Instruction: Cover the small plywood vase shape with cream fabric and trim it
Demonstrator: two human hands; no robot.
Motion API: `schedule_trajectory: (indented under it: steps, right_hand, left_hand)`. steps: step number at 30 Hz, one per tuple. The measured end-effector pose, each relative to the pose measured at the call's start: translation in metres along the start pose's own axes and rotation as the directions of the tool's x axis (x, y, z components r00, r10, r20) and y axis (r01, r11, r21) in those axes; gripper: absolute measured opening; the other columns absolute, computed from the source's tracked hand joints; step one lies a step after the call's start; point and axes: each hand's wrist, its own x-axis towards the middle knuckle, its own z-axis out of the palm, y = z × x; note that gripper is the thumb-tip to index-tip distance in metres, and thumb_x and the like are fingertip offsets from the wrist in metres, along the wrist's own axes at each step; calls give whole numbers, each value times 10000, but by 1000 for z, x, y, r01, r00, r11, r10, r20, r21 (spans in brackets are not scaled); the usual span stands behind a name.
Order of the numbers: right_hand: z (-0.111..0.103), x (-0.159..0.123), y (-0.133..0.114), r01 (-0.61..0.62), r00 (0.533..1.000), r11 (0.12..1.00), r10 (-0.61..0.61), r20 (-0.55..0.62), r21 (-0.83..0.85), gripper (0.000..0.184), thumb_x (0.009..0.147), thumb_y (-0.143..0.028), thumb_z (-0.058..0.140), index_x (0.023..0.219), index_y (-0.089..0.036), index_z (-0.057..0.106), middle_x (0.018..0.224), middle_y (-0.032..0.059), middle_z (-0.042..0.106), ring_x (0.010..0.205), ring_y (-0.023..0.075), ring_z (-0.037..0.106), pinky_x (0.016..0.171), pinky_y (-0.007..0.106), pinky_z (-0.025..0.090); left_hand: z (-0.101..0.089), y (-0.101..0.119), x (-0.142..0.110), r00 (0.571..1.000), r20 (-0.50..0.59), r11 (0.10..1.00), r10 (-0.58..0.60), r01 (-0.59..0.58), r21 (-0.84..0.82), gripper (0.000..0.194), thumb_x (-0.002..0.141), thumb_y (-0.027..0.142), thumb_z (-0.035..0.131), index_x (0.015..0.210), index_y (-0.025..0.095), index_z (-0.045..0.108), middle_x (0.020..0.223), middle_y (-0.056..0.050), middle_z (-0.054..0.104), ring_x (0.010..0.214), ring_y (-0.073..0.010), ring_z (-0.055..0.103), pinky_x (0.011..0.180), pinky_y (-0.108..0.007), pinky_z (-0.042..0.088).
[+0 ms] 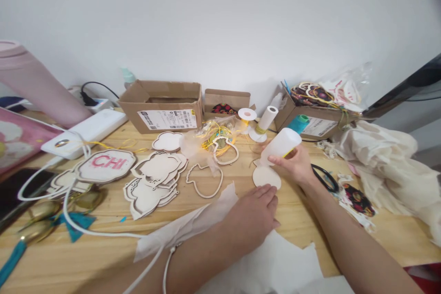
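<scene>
1. Right hand (296, 165): wrapped round a white bottle (279, 144), thumb on the near side. Bottle tipped, base up, narrow end low by the far edge of the pale piece.
2. Left hand (257, 211): palm down, fingers nearly together and stretched out, fingertips at the near edge of the pale piece (266, 178); nothing gripped.
3. Doing it well: light, even fingertip pressure on the near edge should stop the piece sliding without covering its face.
4. A steady tilt and a gentle squeeze seem best; too much force could flood a small piece. Whether anything is flowing can't be told.
5. The narrow end should follow the outline, clear of the left fingers.
6. Piece: on the desk (241, 172), lying flat, beyond the left fingertips and below the bottle. Cream, plain, rounded, with a small projection at the far end; near edge partly covered.
7. Bottle: smooth, cylindrical, cloudy white, yellow strip by the fingers. Contents not readable.
</scene>
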Motion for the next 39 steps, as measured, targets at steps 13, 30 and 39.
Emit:
schedule_trajectory:
  steps: [13, 30, 39]
  right_hand:
    - [-1, 2, 3, -3, 999, 999, 4, -33, 44, 277, 503, -278, 753, 734, -160, 656, 755, 55, 697, 668, 211, 640, 631, 315, 529]
    - [-1, 1, 4, -1, 1000, 998, 2, -12, 65, 299, 494, -294, 759, 736, -155, 652, 738, 53, 693, 649, 199, 634, 606, 297, 525]
    - [2, -3, 3, 6, 998, 1000, -8, 61, 23, 310, 495, -305, 759, 734, -149, 638, 715, 56, 682, 637, 203, 626, 606, 312, 519]
  left_hand:
    - [1, 0, 0, 999, -29, 999, 21, -19, 49, 450, 840, 347, 398, 1144, 27, 488, 1256, -150, 469, 1180, -214, 396, 1006, -285, 255]
    - [0, -1, 1, 1000, -7, 1000, 11, -11, 28, 447, 837, 345, 408, 1139, 27, 495, 1256, -148, 471, 1183, -211, 392, 1006, -285, 260]
    - [-1, 0, -1, 1000, -21, 1000, 3, -3, 18, 443, 835, 344, 412, 1136, 31, 496, 1252, -145, 476, 1180, -214, 395, 1004, -284, 264]
